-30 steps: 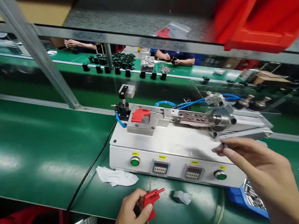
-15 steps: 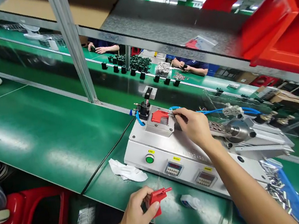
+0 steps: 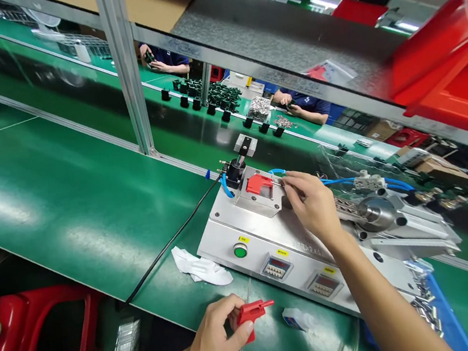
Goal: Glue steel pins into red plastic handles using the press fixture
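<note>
My left hand [image 3: 219, 337] is closed around a red plastic part [image 3: 252, 313], whose narrow stem points right, above the front of the bench. A second red plastic part [image 3: 258, 184] lies in the metal fixture [image 3: 260, 205] on top of a grey press machine [image 3: 262, 226]. At the right side of that fixture, my right hand [image 3: 317, 207] pinches a small metal piece [image 3: 277, 181] against the end of the red part. Its exact shape is mostly covered by my fingertips. Behind the fixture stands a black clamp [image 3: 237, 169] with its metal head raised.
The machine front carries a green button [image 3: 240, 250] and two counters. A blue bin [image 3: 448, 308] of metal pins stands at right. White cloth [image 3: 201, 267], a small clear bag [image 3: 297, 319] and a black cable [image 3: 169, 242] lie on the bench. Co-workers' hands [image 3: 160, 65] show across the line.
The view has shifted slightly, so the machine appears further right. My right hand stays at the fixture with the small metal piece. My left hand still holds its red part, now slightly further right.
</note>
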A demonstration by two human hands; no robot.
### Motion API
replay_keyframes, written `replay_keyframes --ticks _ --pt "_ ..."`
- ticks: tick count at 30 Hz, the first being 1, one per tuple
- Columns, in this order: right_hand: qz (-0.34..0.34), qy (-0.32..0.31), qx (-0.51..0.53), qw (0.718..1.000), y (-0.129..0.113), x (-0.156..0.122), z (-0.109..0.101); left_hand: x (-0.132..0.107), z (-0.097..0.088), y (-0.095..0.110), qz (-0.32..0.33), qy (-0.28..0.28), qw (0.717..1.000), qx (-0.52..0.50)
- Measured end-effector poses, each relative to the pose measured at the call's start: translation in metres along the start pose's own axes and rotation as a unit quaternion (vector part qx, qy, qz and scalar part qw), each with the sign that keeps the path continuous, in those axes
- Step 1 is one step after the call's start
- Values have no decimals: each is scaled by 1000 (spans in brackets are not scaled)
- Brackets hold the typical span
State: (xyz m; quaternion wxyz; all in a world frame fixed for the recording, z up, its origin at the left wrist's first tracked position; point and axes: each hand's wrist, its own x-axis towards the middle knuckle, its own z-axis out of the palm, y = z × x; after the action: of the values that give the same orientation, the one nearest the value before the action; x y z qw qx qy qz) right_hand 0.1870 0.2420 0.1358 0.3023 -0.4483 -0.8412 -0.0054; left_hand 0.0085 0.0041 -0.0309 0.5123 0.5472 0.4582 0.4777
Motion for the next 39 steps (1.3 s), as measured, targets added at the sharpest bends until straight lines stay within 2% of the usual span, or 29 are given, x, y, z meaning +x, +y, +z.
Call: replay_keyframes --ticks 8,10,14,20,22,24,26,28,30,33,36,39 --pt "-27 16 -49 998 -7 -1 -6 0 -3 1 11 -25 1000 1" --pt "-30 -3 -49 998 -15 8 -5 0 -2 2 12 -28 1000 7" --pt "-49 -79 -39 995 -31 27 3 0 -2 2 11 -19 1000 22" --pt "-32 -108 -28 993 -33 41 11 0 -2 3 21 -16 999 21" --pt "-35 -82 -5 996 -36 43 4 0 -1 3 21 -9 999 26" --pt "-32 -13 19 999 -40 40 -8 0 1 1 19 -8 999 28" --pt "-17 51 34 998 -43 25 -24 0 1 1 8 -10 1000 10" --pt "3 67 41 997 -41 -1 -39 -2 -6 5 -4 -5 1000 -17" --pt "18 43 48 998 -33 -34 -51 -2 -22 18 -1 17 1000 -20" --pt "43 11 42 998 -12 -80 -62 15 -55 57 62 57 996 39" --pt "73 -12 37 997 6 -109 -68 65 -83 110 179 85 973 118" --pt "100 -21 43 994 13 -121 -70 136 -90 155 242 67 940 233"
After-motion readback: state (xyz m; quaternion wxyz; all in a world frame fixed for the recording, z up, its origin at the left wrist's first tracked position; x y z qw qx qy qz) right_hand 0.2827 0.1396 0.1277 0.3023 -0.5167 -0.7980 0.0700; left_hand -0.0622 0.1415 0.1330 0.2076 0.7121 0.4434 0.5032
